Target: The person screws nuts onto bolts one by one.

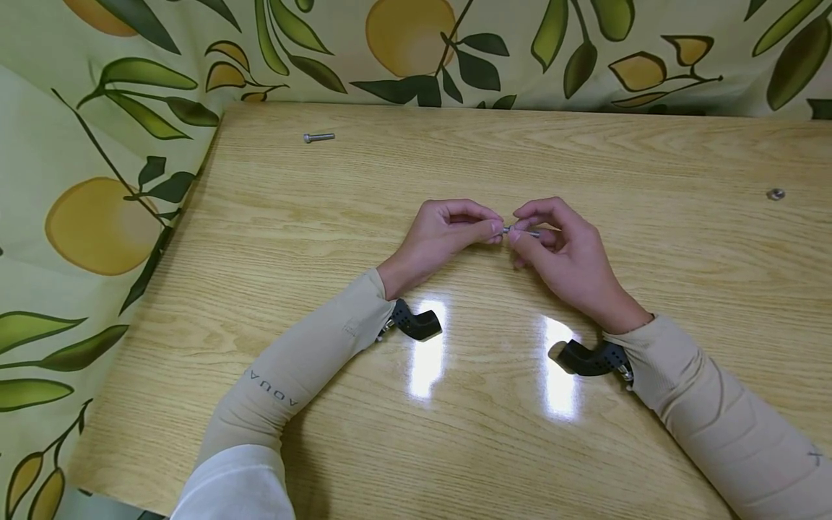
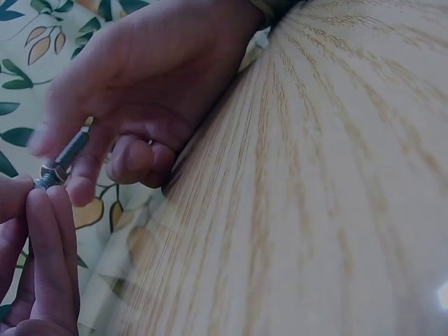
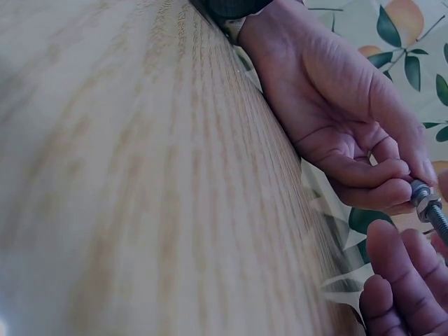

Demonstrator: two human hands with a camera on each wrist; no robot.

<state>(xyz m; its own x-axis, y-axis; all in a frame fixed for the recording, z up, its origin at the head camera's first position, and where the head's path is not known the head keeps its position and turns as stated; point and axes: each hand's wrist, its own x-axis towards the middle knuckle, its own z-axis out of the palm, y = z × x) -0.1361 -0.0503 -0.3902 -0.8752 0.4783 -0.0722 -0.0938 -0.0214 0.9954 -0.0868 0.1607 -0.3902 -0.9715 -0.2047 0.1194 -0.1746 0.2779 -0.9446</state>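
Over the middle of the table, my left hand (image 1: 445, 232) pinches a metal bolt (image 1: 534, 233) by its head end, between thumb and fingers. The shank lies roughly level and points to the right. A hex nut (image 3: 428, 205) sits on the thread close to the head, clearest in the right wrist view. My right hand (image 1: 572, 253) has thumb and index finger on either side of the bolt at the nut. Its other fingers (image 3: 402, 276) are loosely bent. In the left wrist view the right thumb is blurred beside the shank, and the bolt's tip sticks out past it.
A second bolt (image 1: 319, 137) lies near the table's far left edge. Another nut (image 1: 776, 194) lies at the far right. The wooden table (image 1: 273, 217) borders a fruit-patterned cloth (image 1: 416, 43) at the back and left. Black wrist devices (image 1: 419, 323) hang under both forearms.
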